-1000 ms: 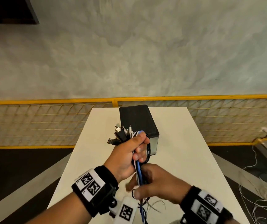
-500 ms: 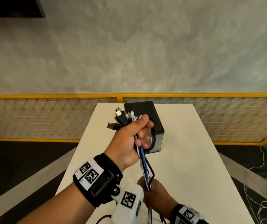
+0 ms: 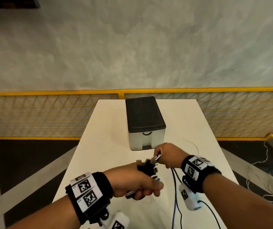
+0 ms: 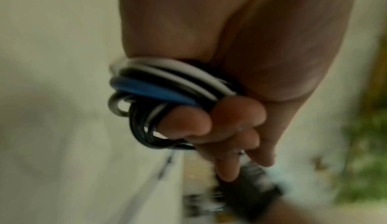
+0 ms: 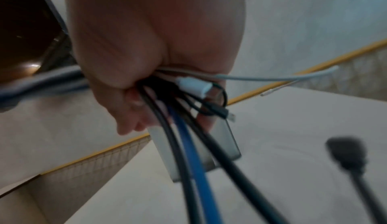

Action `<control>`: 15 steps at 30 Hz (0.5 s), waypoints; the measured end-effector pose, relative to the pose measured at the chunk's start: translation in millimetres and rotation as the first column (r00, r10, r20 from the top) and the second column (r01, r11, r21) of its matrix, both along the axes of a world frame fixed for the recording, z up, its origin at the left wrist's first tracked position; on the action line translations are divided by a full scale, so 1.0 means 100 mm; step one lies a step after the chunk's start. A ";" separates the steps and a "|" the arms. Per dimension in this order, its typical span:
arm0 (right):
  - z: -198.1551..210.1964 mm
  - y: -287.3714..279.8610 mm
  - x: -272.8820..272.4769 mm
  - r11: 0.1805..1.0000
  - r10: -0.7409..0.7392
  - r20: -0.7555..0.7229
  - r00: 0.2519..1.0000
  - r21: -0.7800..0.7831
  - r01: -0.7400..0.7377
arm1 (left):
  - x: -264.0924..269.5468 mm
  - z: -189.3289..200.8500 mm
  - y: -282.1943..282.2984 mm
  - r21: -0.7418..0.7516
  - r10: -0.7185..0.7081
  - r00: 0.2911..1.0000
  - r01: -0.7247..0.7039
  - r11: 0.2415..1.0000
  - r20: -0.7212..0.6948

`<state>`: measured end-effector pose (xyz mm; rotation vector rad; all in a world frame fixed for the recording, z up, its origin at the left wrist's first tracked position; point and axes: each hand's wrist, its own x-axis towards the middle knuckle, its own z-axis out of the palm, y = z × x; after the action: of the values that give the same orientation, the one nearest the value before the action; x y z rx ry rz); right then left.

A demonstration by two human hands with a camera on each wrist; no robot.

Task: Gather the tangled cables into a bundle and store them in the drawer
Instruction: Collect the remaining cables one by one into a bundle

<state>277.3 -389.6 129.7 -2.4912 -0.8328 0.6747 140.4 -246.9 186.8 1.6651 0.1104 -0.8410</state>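
Cables (image 4: 159, 93), black, white and blue, are partly gathered: the left hand (image 3: 132, 182) is curled tight around a coiled handful of loops, with plug ends sticking up out of the fist, held above the near part of the white table (image 3: 102, 146). The right hand (image 3: 167, 154), just beyond it, is closed around several strands and plugs, and from it long black and blue lengths trail down toward the near table edge. So the bundling looks roughly halfway, by my reading, since those hanging tails have yet to be wound in. The storing has not begun: the small drawer unit (image 3: 145, 116) with the black top stands further back on the table, apart from both hands, and its drawer front (image 3: 146, 138) appears closed. Someone will need a free hand to pull it open, then drop the bundle inside and push it shut.
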 end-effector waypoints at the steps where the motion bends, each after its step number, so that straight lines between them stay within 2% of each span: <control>1: 0.05 0.02 0.01 1.000 0.008 0.040 0.999 -0.021 -0.008 | 0.01 -0.08 0.00 0.144 -0.055 0.998 0.050 0.988 0.035; 2: 0.07 0.05 0.02 0.999 0.009 0.069 0.998 -0.049 -0.006 | 0.03 -0.17 0.01 0.260 -0.080 0.995 0.062 0.964 0.062; 4: 0.12 0.07 0.02 0.999 -0.015 0.066 0.998 -0.035 0.017 | 0.09 -0.35 0.06 0.399 -0.049 0.990 -0.008 0.917 0.134; 6: 0.15 0.08 -0.01 0.999 -0.025 -0.003 1.000 0.022 0.025 | 0.15 -0.48 0.14 0.440 0.002 0.968 -0.116 0.891 0.251; 8: 0.18 0.07 -0.08 0.994 -0.019 -0.070 0.997 0.107 0.026 | 0.22 -0.55 0.20 0.336 0.121 0.933 -0.240 0.911 0.338; 11: 0.24 0.04 -0.22 0.958 -0.037 -0.149 0.988 0.274 0.078 | 0.29 -0.52 0.21 0.146 0.333 0.865 -0.410 0.900 0.375; 13: 0.28 0.03 -0.29 0.935 -0.050 -0.163 0.985 0.339 0.104 | 0.31 -0.47 0.17 0.039 0.474 0.798 -0.524 0.851 0.372; 15: 0.31 0.04 -0.38 0.925 -0.069 -0.112 0.991 0.366 0.105 | 0.35 -0.42 0.12 -0.075 0.628 0.704 -0.644 0.762 0.331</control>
<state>239.1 -385.4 160.6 -2.1228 -0.7314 0.5450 175.3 -234.9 144.7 1.6276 0.4466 -0.0132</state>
